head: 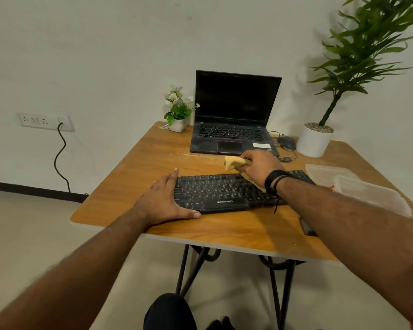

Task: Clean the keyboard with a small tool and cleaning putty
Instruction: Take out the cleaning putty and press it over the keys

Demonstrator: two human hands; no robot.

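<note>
Over on the left, the left hand (167, 201) lies flat and spread at the near-left corner of the keyboard (224, 194), fingers straight along its left end and thumb along the front edge, bracing it on the desk (138, 167). The black keyboard sits across the middle of the desk, well short of the open laptop (234, 115) behind it, with a small flower pot (178, 125) to the laptop's left. Moving right, the right hand (260, 166) is curled round a yellow cloth (234, 163), or possibly flattened putty, hard to say which, bunched in the fingers at the keyboard's far edge with a flap trailing down over the keys. My read is that this is a wipe along the top rows. To do it well, keep that left hand planted so the board doesn't skate, press lightly enough that the keys don't catch the trailing flap, and work in steady passes toward one end. Further right sit a mouse (287, 142), a white plant pot (314, 141) and clear plastic containers (358, 186); mind the right forearm doesn't nudge those.
</note>
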